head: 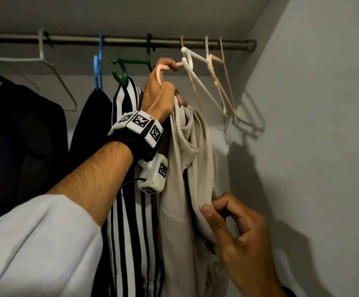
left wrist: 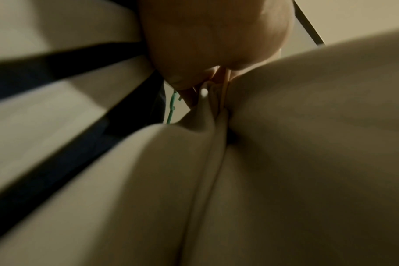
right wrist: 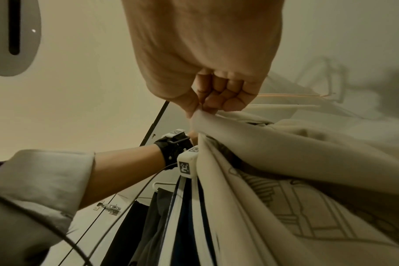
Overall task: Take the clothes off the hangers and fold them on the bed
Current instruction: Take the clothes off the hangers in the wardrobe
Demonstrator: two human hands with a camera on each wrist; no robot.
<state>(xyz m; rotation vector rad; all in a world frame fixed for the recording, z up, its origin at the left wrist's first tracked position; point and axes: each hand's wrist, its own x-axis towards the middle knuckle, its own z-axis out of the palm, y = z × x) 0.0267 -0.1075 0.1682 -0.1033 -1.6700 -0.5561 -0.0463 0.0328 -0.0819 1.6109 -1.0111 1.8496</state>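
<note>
The beige garment (head: 187, 159) hangs near the right end of the closet rod (head: 118, 40), gathered at its top in the left hand (head: 159, 95) — fingers curled round the bunched cloth and the pale pink hanger (head: 161, 71) whose hook end curves above the knuckles. Lower down, the right hand (head: 238, 228) pinches a fold of the same cloth between thumb and fingertips. Just left hangs a black-and-white striped garment (head: 131, 221) on a green hanger (head: 122, 69); to the right, bare hangers (head: 212, 78) dangle by the wall (head: 313, 103).

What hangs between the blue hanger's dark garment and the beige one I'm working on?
The black-and-white striped garment on the green hanger, seen in the head view, hanging beside the beige garment.
</note>
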